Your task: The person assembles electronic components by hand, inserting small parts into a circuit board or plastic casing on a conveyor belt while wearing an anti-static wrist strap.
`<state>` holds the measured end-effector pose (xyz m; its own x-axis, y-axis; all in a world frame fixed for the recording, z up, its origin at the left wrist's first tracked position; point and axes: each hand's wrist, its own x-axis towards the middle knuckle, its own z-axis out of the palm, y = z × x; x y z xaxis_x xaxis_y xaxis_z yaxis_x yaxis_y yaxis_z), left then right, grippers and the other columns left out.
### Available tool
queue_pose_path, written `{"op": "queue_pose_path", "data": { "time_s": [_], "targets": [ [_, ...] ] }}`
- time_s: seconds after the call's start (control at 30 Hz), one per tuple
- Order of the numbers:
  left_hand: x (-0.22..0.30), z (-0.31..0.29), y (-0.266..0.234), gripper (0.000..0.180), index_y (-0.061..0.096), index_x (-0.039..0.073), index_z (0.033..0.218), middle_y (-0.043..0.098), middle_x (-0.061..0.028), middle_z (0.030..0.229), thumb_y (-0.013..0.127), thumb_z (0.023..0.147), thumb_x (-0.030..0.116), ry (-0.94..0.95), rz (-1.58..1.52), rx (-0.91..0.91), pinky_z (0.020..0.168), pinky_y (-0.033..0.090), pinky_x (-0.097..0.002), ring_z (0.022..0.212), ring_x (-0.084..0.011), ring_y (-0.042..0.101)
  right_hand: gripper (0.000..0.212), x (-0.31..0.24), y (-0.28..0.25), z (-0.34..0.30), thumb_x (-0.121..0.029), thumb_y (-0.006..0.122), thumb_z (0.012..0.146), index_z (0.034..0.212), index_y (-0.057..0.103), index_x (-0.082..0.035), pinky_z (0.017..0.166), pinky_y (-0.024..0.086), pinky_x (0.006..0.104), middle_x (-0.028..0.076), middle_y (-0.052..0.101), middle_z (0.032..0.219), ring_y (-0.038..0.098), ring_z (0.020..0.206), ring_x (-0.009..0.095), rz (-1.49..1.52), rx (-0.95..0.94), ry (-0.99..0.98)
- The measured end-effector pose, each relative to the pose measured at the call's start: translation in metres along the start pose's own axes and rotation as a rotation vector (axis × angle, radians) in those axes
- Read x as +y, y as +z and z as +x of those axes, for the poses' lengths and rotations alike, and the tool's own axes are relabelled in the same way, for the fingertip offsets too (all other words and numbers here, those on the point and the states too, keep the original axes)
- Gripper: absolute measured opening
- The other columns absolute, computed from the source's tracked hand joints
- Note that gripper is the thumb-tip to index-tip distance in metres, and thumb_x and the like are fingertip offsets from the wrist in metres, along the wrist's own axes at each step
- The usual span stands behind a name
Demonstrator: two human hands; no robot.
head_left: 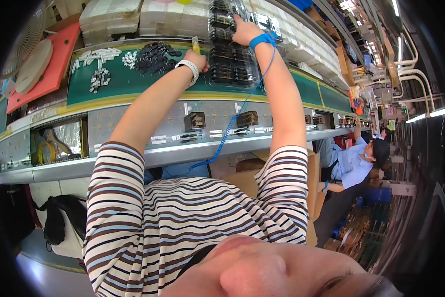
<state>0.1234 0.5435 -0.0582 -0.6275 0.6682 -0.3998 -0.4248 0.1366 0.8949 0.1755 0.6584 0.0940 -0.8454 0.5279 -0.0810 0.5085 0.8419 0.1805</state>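
The clear plastic tray with rows of small black components lies on the green worktop, under both hands. The right hand, with a blue wrist strap, rests on the tray's far part, fingers bent down on it. The left hand, with a white watch, touches the tray's left edge; its grip cannot be told. Loose black round parts lie left of it.
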Motion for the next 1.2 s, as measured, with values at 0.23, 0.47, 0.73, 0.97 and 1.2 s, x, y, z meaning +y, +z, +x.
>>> {"op": "queue_pose_path", "data": {
  "time_s": [0.23, 0.47, 0.73, 0.97, 1.2],
  "targets": [
    [-0.004, -0.005, -0.005, 0.027, 0.039, -0.006, 0.106, 0.058, -0.0147, 0.078, 0.051, 0.085, 0.006, 0.007, -0.028, -0.011, 0.042, 0.050, -0.0298, 0.053, -0.0204, 0.059, 0.063, 0.111, -0.007, -0.004, -0.020, 0.055, 0.068, 0.128, 0.040, -0.010, 0.081, 0.046, 0.0413, 0.024, 0.058, 0.102, 0.057, 0.095, 0.037, 0.003, 0.123, 0.138],
    [0.026, -0.073, -0.055, 0.028, 0.041, -0.001, 0.106, 0.054, -0.0093, 0.082, 0.052, 0.086, 0.015, 0.065, 0.066, -0.161, 0.045, 0.043, -0.0255, 0.056, -0.0125, 0.051, 0.051, 0.174, 0.017, -0.019, -0.015, 0.050, 0.072, 0.123, 0.047, -0.010, 0.068, 0.050, 0.0364, 0.018, 0.062, 0.097, 0.063, 0.079, 0.028, 0.163, 0.164, 0.285],
    [0.038, -0.161, -0.153, 0.017, 0.041, 0.006, 0.104, 0.054, -0.0063, 0.093, 0.043, 0.090, 0.016, 0.022, -0.064, -0.215, 0.050, 0.038, -0.0230, 0.056, -0.0096, 0.043, 0.037, 0.192, 0.052, -0.015, -0.017, 0.053, 0.074, 0.109, 0.058, -0.006, 0.076, 0.048, 0.0345, 0.014, 0.066, 0.081, 0.064, 0.081, 0.027, 0.485, 0.216, 0.483],
    [0.029, -0.213, -0.197, 0.019, 0.041, 0.004, 0.107, 0.053, -0.0112, 0.095, 0.039, 0.090, 0.012, 0.076, -0.268, -0.108, 0.057, 0.042, -0.0252, 0.063, -0.0118, 0.048, 0.054, 0.122, 0.027, -0.059, -0.038, 0.063, 0.073, 0.113, 0.051, -0.004, 0.076, 0.046, 0.0460, 0.018, 0.057, 0.104, 0.057, 0.095, 0.034, -0.247, 0.865, 0.286],
    [0.001, -0.240, -0.146, 0.020, 0.044, 0.004, 0.107, 0.054, -0.0085, 0.095, 0.046, 0.088, 0.010, 0.143, -0.517, -0.354, 0.074, 0.045, -0.0282, 0.079, -0.0137, 0.053, 0.036, -0.114, 0.029, -0.154, -0.030, 0.057, 0.084, 0.107, 0.057, -0.002, 0.073, 0.047, 0.0283, 0.011, 0.059, 0.096, 0.060, 0.081, 0.018, 0.847, 0.179, -0.698]
  ]
}}
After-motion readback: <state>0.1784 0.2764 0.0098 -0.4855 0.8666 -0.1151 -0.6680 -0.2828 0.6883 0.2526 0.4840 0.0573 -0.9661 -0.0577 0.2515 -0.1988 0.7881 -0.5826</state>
